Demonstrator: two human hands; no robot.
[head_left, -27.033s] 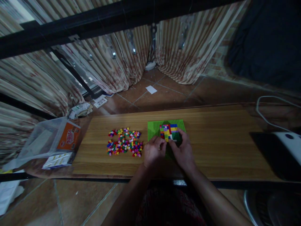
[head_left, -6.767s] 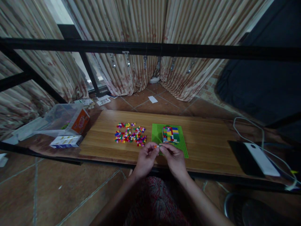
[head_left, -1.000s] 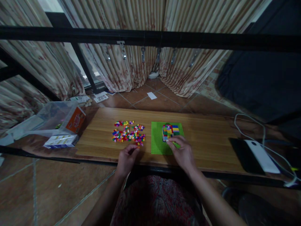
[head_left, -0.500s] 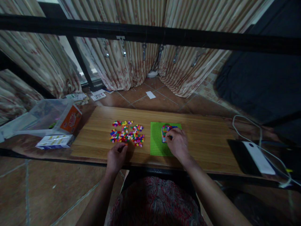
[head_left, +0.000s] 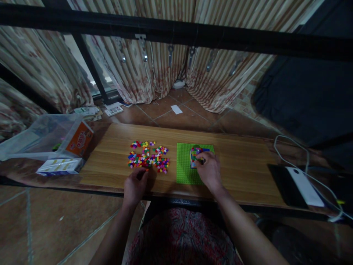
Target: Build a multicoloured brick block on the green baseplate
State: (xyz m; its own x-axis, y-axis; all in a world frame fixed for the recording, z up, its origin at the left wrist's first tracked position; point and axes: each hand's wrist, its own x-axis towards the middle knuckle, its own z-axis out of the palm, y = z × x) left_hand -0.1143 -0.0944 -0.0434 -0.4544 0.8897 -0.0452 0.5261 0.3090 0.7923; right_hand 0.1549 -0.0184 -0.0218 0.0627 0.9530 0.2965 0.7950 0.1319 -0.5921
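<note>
On the wooden table lies a loose spread of tiny multicoloured toy bricks (head_left: 149,160). My left hand (head_left: 135,185) rests at its near edge with thumb and forefinger pinched, and a small orange-red brick (head_left: 147,169) shows at the fingertips. To the right, a green studded baseplate (head_left: 183,165) carries a low block of coloured bricks (head_left: 193,156). Over the right side of that block is my right hand (head_left: 209,169), fingers closed together against its top. Whatever sits between those fingertips is too small to make out, and the hand covers part of the block.
At the left stand a clear plastic bin (head_left: 52,134) with an orange label and a white-and-blue box (head_left: 60,166). A white device (head_left: 303,186) on a dark pad lies at the right end, beside a white cable (head_left: 306,154). A dark bar crosses beyond the table.
The view has shifted slightly. Both hands stay nearly in place, the left pinched by the loose bricks and the right over the block on the baseplate.
</note>
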